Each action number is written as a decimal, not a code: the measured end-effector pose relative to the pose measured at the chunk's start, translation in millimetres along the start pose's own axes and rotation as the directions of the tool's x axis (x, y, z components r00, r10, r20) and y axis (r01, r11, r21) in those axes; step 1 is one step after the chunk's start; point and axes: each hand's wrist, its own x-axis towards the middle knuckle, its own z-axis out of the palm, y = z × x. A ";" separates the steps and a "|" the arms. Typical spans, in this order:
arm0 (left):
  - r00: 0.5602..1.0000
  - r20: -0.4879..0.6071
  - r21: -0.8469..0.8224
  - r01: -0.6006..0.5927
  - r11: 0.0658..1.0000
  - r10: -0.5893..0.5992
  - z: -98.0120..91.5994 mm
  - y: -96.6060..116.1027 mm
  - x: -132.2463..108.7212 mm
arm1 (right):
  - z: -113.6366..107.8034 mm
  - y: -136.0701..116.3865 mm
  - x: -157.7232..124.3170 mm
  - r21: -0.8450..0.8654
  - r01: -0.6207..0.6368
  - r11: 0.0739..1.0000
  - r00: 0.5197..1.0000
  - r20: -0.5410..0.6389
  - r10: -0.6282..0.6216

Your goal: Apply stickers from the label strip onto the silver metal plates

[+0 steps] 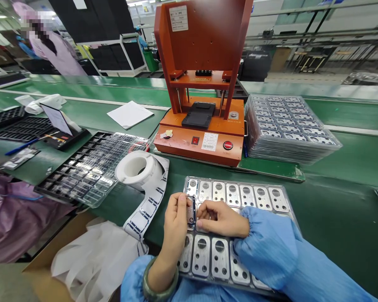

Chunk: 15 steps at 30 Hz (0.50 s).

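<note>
My left hand (175,222) pinches a small metal plate (190,212) with a dark ring-shaped sticker on it, held upright over a clear tray of metal plates (275,197). My right hand (222,218) meets it from the right, fingers curled and pinched against the same plate. Both forearms, in blue sleeves, lie over the tray's near rows. A green bangle sits on my left wrist. A white label roll (138,167) stands just left of the tray, its strip of blue-outlined stickers (148,207) trailing toward my left hand.
An orange press fixture (204,126) stands behind the tray. A stack of filled clear trays (286,126) lies to its right. Black compartment trays (88,165), a pen and white paper (129,114) lie left. A cardboard box with white liner waste (91,256) sits at the near left edge. Another person stands far left.
</note>
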 end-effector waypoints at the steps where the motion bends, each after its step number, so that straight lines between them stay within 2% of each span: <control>1: 1.000 -0.015 -0.060 0.010 0.998 -0.011 0.9 -0.6 0.5 | 0.4 -0.7 -0.1 -0.039 0.007 0.999 1.000 -0.015 -0.008; 4: 0.999 -0.007 -0.245 0.048 0.968 -0.051 4.6 -1.2 0.1 | 4.2 -1.8 -1.0 -0.167 0.047 0.985 0.997 -0.046 -0.055; 7: 0.998 0.011 -0.339 0.066 0.938 -0.067 8.6 -1.8 -2.9 | 10.1 -0.1 -1.3 -0.251 0.089 0.964 0.990 -0.087 -0.114; 10: 0.998 0.015 -0.383 0.066 0.921 -0.066 11.2 -0.5 -5.7 | 13.8 2.6 -0.3 -0.252 0.098 0.963 0.986 -0.107 -0.128; 15: 0.991 0.023 -0.464 0.128 0.877 -0.133 12.1 7.6 -6.9 | 14.4 1.9 -0.5 -0.239 0.115 0.964 0.989 -0.063 -0.134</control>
